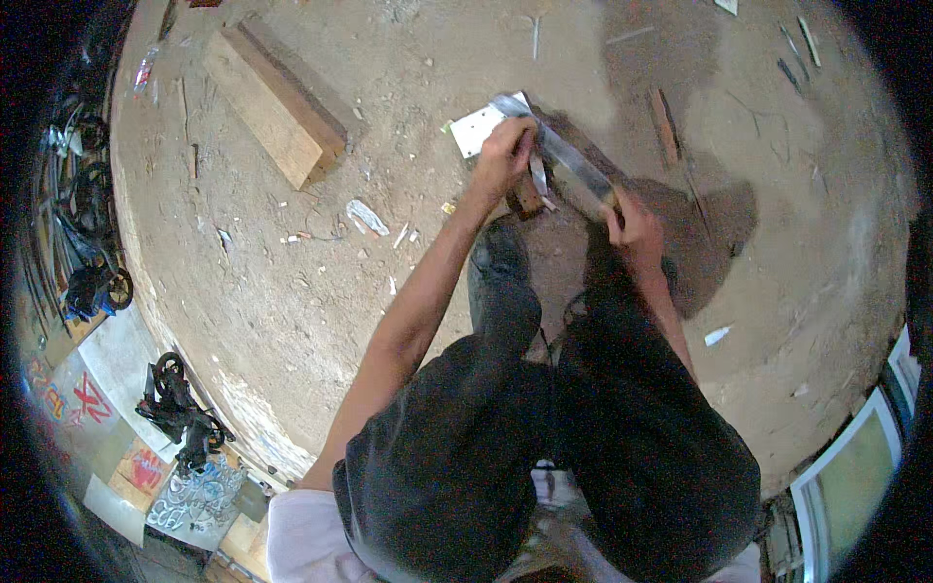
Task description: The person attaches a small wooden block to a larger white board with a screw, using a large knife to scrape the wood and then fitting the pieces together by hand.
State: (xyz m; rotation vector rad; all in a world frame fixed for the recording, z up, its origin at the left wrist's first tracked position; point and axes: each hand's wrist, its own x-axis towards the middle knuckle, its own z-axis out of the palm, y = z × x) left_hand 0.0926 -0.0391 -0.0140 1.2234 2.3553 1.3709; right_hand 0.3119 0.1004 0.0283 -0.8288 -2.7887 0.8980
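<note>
A long, flat grey metal strip (573, 162) runs slantwise in front of my feet, slightly blurred. My right hand (637, 231) is closed round its near right end. My left hand (507, 154) is closed beside its far left part; what lies inside those fingers is hidden. Just beyond and left of that hand lies a white plate (473, 134) with small dark spots, partly under the strip's far end. Below the left hand, a short brown wooden piece (526, 197) and a thin pale strip (539, 177) show near my shoe (499, 251).
A thick wooden beam (277, 112) lies on the dirt floor at the far left. Scraps of plastic (366, 217) are scattered about. A narrow brown stick (666, 126) lies to the right. Dark wheeled things (185, 413) stand along the left edge, and a framed panel (850, 486) leans at right.
</note>
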